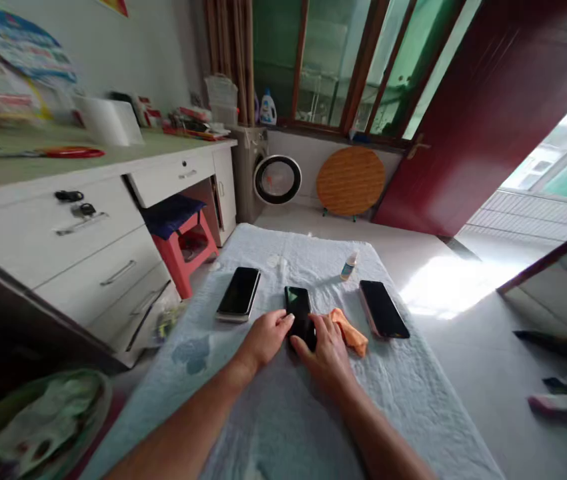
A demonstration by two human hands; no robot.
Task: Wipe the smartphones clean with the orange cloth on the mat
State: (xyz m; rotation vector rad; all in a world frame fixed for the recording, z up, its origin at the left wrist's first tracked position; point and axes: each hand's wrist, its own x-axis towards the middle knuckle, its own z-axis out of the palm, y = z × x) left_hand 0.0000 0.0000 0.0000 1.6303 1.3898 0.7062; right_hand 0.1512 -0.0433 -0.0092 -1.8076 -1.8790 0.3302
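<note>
A black smartphone (298,304) lies on the cloth-covered table with its dark screen facing up. From its left edge my left hand (266,337) grips it, the fingers curled and the thumb at the side. My right hand (327,352) holds the opposite edge, thumb near the lower corner. Just right of that hand sits a crumpled orange cloth (349,331), partly behind the fingers. Another phone (240,291) lies to the left, on what looks like a pale case or box. A third phone (384,309) rests at the right. Behind the cloth stands a small spray bottle (349,267).
The table wears a pale blue cloth (258,253). To the left are a white drawer desk (93,240), a pink stool (183,247) and a bin (108,393). A washing machine (251,170), a round wooden tabletop (351,181) and a red door (458,127) stand beyond.
</note>
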